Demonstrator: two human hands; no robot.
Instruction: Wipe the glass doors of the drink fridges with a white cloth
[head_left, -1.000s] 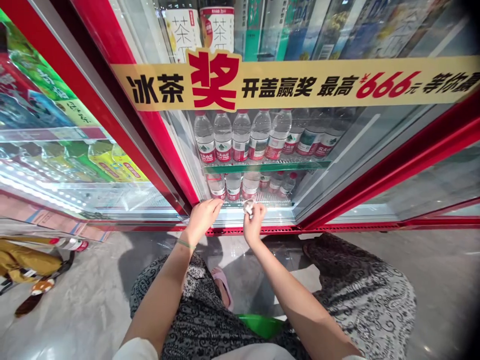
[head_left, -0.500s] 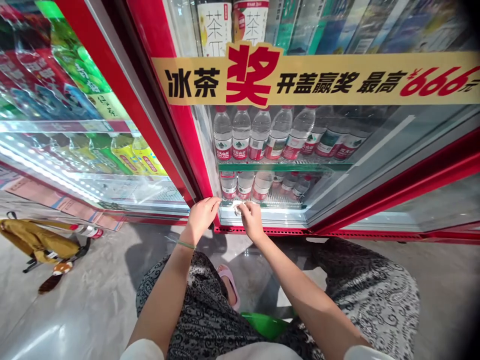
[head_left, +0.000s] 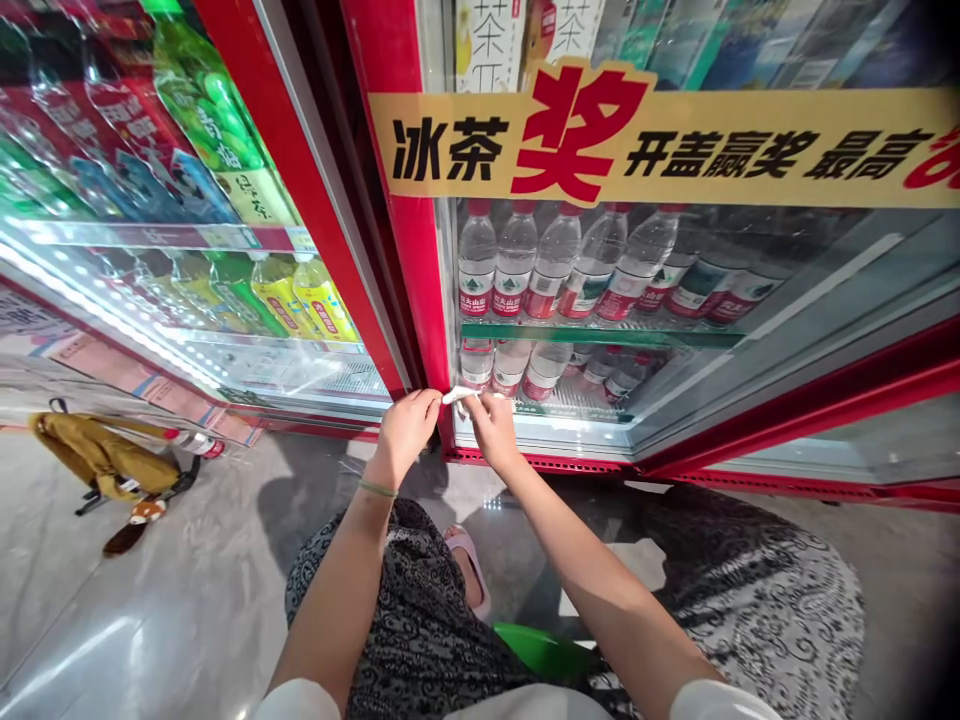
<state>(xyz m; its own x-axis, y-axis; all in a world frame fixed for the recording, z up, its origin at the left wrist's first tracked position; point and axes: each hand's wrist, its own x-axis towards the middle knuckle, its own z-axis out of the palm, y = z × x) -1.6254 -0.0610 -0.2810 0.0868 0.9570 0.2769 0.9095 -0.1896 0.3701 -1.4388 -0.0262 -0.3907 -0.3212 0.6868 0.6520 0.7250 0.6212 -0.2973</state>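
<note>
A crumpled white tissue [head_left: 459, 395] stretches between my two hands, low in front of the glass fridge door [head_left: 570, 435]. My left hand [head_left: 409, 428] is closed, its thumb and fingertips pinching the left end of it beside the red door frame [head_left: 421, 290]. Closed on the tissue's other end is my right hand [head_left: 491, 432], fingers bent downward near the door's lower left corner. Behind the glass, water bottles [head_left: 510, 265] with red labels stand on two shelves.
A yellow banner [head_left: 720, 150] crosses the door. Left stands another fridge full of soft drink bottles [head_left: 217, 130]. On the grey floor lie a mustard backpack [head_left: 112, 455] and a bottle [head_left: 196, 443]. Something green [head_left: 540, 648] shows between my legs.
The view has shifted a little, so the fridge appears farther right. The tissue, earlier only in my right hand, now reaches my left fingertips, and my hands are closer together.
</note>
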